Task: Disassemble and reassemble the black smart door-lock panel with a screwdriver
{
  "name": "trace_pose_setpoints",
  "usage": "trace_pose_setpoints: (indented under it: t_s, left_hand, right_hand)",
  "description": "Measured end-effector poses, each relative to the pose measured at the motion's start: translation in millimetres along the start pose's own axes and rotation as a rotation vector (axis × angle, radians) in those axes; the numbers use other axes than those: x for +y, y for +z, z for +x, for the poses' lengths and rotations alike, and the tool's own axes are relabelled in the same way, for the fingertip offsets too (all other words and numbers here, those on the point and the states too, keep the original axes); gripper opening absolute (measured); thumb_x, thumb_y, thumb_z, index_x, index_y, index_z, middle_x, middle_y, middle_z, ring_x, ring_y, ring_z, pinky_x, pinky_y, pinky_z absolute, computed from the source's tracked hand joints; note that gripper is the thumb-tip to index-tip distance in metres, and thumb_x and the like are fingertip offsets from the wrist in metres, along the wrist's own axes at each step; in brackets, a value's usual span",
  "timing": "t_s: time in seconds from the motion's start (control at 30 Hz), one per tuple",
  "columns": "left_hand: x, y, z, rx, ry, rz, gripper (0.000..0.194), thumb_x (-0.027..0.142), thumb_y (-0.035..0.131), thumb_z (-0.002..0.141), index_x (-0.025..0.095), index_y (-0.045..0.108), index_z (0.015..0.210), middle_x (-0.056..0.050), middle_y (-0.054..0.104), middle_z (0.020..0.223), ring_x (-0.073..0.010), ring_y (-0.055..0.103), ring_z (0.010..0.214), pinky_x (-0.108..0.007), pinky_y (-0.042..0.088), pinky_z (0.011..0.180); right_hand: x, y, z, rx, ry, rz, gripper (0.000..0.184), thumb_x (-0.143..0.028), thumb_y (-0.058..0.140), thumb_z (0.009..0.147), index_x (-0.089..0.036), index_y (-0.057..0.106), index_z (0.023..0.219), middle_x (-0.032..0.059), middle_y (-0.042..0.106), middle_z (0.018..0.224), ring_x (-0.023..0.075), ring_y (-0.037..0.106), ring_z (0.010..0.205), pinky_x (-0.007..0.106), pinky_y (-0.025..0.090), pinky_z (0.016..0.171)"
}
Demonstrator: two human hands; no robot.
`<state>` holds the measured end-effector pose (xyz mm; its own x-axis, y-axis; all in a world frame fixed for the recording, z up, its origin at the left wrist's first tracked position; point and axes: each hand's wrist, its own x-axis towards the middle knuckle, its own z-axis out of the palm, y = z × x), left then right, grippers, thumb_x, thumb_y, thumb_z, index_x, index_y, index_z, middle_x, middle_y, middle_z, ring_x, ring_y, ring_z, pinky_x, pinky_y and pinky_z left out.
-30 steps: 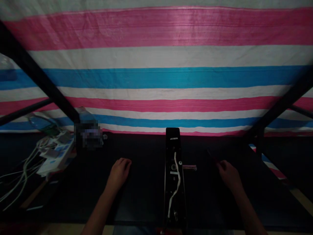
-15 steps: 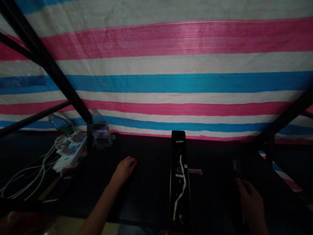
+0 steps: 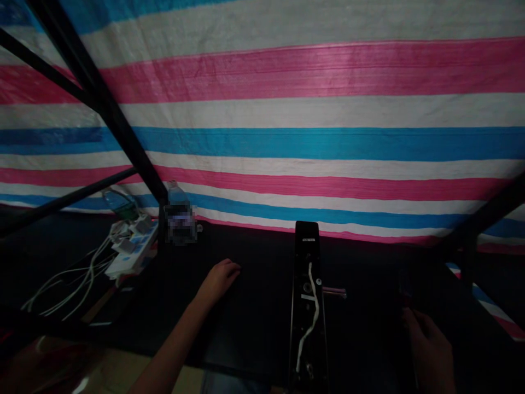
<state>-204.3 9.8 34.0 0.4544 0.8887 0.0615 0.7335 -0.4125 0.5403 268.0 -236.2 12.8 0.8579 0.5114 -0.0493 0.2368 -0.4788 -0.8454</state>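
A long black door lock panel [image 3: 301, 323] lies lengthwise on the dark table, a white cable [image 3: 315, 312] running along its upper face. From its right side sticks out a shiny handle [image 3: 335, 292]. My left hand [image 3: 218, 280] rests on the table to the left of the panel, fingers loosely bent and nothing visible in them. Off to the right, my right hand [image 3: 429, 339] pinches a slim dark object [image 3: 405, 287] that points away from me. Its far end looks faintly see-through; dim light hides what kind of thing it is.
At the left, a white power strip [image 3: 127, 262] carries plugs and looped white cables [image 3: 84, 295]. Plastic bottles stand near it, one partly blurred [image 3: 177, 192], one greenish [image 3: 121, 203]. Black frame bars [image 3: 110, 115] slope at both sides before a striped plastic sheet [image 3: 307, 142].
The whole view has shifted, so table things appear slightly further right. Both hands keep about the same places relative to the lock panel, and the right still grips the slim object.
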Motion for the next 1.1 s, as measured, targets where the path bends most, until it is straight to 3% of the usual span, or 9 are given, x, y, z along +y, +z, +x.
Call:
trace_pose_setpoints:
  t_s: [0.1,0.37,0.7,0.83,1.1]
  left_hand:
    - [0,1.2,-2,-0.009,0.006,-0.027,0.029,0.032,0.055,0.089,0.025,0.076,0.108,-0.007,0.068,0.101,-0.0224,0.067,0.085,-0.034,0.053,0.079]
    - [-1,3.5,-1,0.008,-0.004,-0.084,0.025,0.035,0.058,0.087,0.025,0.078,0.098,-0.007,0.069,0.098,-0.0227,0.066,0.087,-0.036,0.053,0.082]
    - [-2,-9.6,-2,-0.043,-0.043,-0.153,0.031,0.038,0.059,0.081,0.022,0.077,0.101,-0.008,0.073,0.1,-0.0239,0.068,0.084,-0.037,0.055,0.078]
    - [4,-5.7,0,-0.071,-0.025,-0.147,0.03,0.038,0.063,0.078,0.024,0.078,0.099,-0.007,0.074,0.098,-0.0235,0.069,0.082,-0.035,0.056,0.076]
    - [4,3.2,4,-0.004,-0.029,-0.114,0.026,0.04,0.061,0.082,0.024,0.079,0.091,-0.007,0.074,0.094,-0.0245,0.07,0.082,-0.036,0.055,0.077]
  right_hand:
    - [-5,0,-2,0.003,0.01,-0.002,0.05,-0.063,0.06,0.07,-0.019,0.069,0.091,0.0118,0.072,0.084,0.0333,0.067,0.078,0.04,0.048,0.064]
    - [-5,1,-1,0.027,-0.006,-0.018,0.051,-0.065,0.061,0.069,-0.019,0.07,0.088,0.0122,0.073,0.083,0.0334,0.067,0.078,0.041,0.048,0.065]
    - [1,2,0,-0.001,-0.019,0.025,0.055,-0.067,0.06,0.073,-0.017,0.07,0.094,0.0107,0.073,0.087,0.0308,0.067,0.082,0.037,0.049,0.068]
    - [3,4,0,0.0,-0.019,0.079,0.057,-0.068,0.06,0.073,-0.016,0.07,0.095,0.0093,0.073,0.081,0.0298,0.067,0.079,0.036,0.049,0.065]
    - [6,4,1,0.003,-0.038,0.075,0.058,-0.069,0.059,0.074,-0.016,0.07,0.095,0.0087,0.072,0.081,0.028,0.066,0.076,0.034,0.048,0.064]
